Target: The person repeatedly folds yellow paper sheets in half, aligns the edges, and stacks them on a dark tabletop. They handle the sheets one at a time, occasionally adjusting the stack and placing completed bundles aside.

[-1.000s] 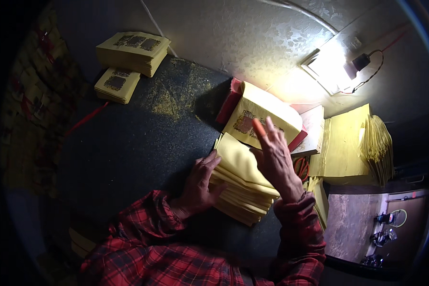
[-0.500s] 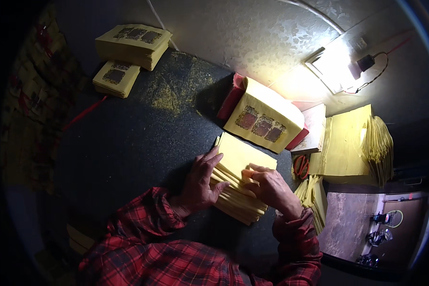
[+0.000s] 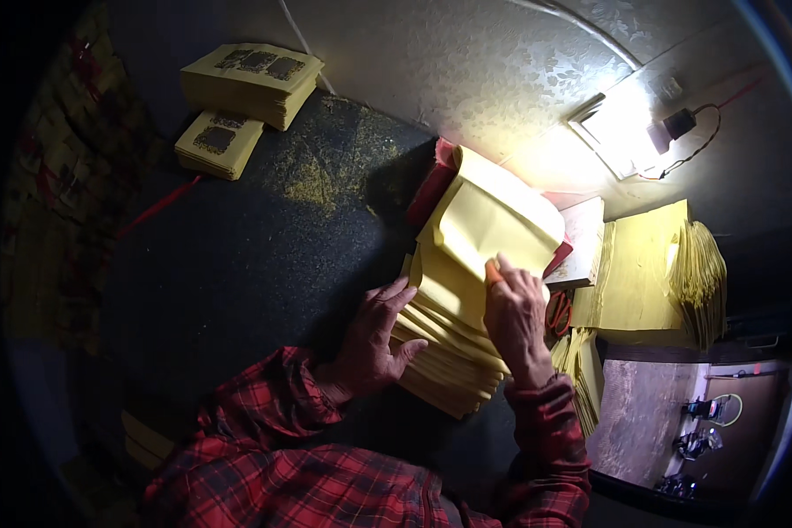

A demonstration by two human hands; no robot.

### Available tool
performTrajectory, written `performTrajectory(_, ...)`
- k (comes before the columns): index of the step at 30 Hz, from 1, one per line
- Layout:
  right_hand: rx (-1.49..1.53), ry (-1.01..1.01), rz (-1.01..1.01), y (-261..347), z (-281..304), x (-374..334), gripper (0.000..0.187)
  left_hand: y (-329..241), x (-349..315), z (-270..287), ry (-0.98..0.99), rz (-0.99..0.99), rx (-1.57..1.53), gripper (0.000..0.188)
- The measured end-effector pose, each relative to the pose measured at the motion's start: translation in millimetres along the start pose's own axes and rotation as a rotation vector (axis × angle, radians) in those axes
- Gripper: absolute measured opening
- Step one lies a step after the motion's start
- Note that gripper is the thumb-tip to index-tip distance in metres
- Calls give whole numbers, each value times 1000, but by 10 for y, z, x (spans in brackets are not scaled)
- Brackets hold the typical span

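Note:
A stack of folded yellow paper (image 3: 440, 378) lies on the dark table in front of me. Along its left side rests my left hand (image 3: 378, 339), fingers stretched out and thumb apart on the layered edges. My right hand (image 3: 517, 321) pinches a yellow paper sheet (image 3: 466, 220) that bends upward from the stack. An orange band (image 3: 493, 271) shows on one of that hand's fingers. Behind the sheet, a pile of yellow paper (image 3: 510, 187) curves over a red support (image 3: 431, 187). The raised sheet covers the pile's printed front.
Printed yellow paper stacks (image 3: 251, 75) sit at the far left of the dark table (image 3: 229, 255). To the right are a pale block (image 3: 579, 238), red-handled scissors (image 3: 559, 312) and more yellow paper (image 3: 638, 273). A bright lamp (image 3: 620, 132) shines by the wall.
My right hand has moved up and away from the stack, lifting a sheet in front of the curved pile and hiding its prints. My left hand has stayed nearly still.

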State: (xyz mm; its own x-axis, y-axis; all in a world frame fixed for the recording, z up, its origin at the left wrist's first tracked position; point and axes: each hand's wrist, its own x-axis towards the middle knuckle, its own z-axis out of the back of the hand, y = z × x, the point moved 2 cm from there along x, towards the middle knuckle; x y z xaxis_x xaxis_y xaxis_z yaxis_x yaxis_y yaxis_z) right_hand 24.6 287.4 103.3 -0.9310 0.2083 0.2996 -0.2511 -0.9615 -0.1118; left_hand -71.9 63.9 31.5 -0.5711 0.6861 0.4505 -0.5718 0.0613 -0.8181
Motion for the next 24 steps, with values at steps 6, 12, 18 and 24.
performTrajectory(6, 384, 375, -13, 126, 204, 137, 71, -2, -1, 24, -14, -9, -8, 79)
performTrajectory(12, -101, -138, -129, -612, -309, 821, 68, 33, 38, -21, 9, -31, 2, 78)
performTrajectory(18, 4, -45, 2, -84, 1, 99, 23, 3, 3, 14, 4, 12, -13, 75)
performTrajectory(24, 447, 510, -51, 219, 365, 109, 53, -153, 126, 286, -75, -65, -44, 64)
